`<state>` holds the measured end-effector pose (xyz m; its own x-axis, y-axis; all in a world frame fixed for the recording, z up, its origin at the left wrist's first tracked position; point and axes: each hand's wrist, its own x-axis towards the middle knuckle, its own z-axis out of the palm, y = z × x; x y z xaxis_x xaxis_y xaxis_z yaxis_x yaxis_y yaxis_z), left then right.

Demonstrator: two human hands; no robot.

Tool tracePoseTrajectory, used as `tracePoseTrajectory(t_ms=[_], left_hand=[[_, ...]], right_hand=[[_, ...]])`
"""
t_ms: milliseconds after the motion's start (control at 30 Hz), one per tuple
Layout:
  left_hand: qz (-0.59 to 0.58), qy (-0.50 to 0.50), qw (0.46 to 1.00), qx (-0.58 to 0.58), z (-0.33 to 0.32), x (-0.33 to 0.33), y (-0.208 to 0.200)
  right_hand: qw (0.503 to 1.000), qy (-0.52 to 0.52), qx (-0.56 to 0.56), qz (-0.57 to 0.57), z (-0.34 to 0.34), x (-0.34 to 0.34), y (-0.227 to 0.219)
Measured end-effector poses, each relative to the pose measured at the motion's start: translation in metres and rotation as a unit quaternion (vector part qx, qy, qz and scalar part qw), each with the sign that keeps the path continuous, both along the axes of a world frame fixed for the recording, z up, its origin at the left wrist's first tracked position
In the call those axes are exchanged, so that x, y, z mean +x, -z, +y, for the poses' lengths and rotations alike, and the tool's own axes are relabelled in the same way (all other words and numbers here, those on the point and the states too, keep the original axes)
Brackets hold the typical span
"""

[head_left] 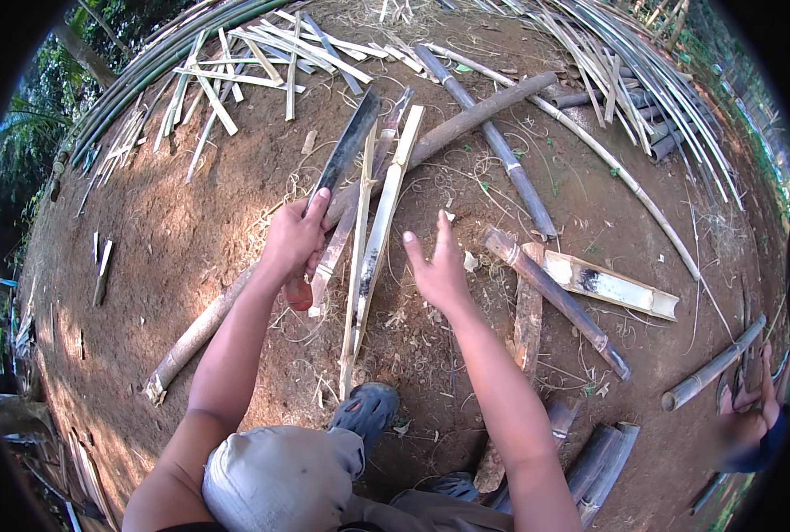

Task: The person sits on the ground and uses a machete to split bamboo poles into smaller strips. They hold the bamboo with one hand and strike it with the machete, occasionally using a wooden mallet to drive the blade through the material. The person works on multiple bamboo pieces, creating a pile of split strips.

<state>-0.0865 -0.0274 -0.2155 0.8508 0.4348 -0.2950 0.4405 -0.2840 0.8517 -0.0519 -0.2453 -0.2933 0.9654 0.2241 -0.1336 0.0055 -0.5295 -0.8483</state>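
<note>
My left hand is closed round the orange-red handle of a machete. Its dark, broad blade points up and away, above a wooden log on the ground. Beside the blade, two pale split bamboo pieces lean across the log: a narrow strip and a wider half with a blackened patch inside. Their near ends come down by my shoe. My right hand is open and holds nothing, its thumb and fingers spread to the right of the wider half, apart from it.
Dark bamboo pieces and a split bamboo half lie to the right. Pale strips are scattered at the far left. Long slats are stacked far right. Another person sits at the right edge, near a bamboo tube.
</note>
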Motion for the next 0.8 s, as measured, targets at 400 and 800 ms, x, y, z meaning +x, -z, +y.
tracePoseTrajectory(t_ms=[400, 800], left_hand=[[0.089, 0.133, 0.987, 0.024, -0.038, -0.007, 0.019], [0.028, 0.132, 0.988, -0.069, -0.062, -0.022, -0.018]], right_hand=[[0.927, 0.134, -0.351, 0.004, -0.262, 0.000, 0.109], [0.892, 0.128, -0.337, -0.273, -0.251, -0.002, 0.023]])
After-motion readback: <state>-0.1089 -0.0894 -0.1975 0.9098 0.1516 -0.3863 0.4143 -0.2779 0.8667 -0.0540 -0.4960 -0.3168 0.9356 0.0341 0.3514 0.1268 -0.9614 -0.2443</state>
